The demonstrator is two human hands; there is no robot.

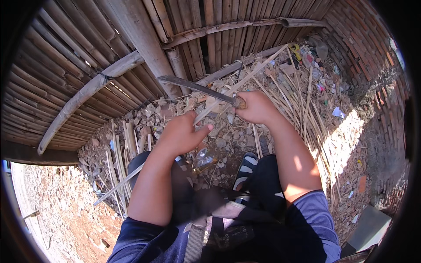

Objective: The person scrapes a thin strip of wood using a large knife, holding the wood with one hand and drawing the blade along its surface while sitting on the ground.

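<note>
My right hand (pixel 256 107) is closed round the wooden handle of a machete (pixel 197 87). Its long dark blade points left, away from the fist, and crosses a pale bamboo strip (pixel 258 68). That strip slants from the far right down to my left hand (pixel 182 133), whose fingers curl about it while the thumb sticks out to the side. Past the hand, a similar pale length (pixel 118 186) shows beside my left forearm, seemingly the same strip. The left palm and most of its fingers are hidden from above.
Many split bamboo strips (pixel 307 109) lie on the rubble at the right, and a smaller bunch (pixel 116 164) at the left. A bamboo slat wall (pixel 57 87) with a thick pole (pixel 140 39) stands ahead. A brick wall (pixel 364 39) rises at the right. Clear plastic (pixel 203 158) lies near my feet.
</note>
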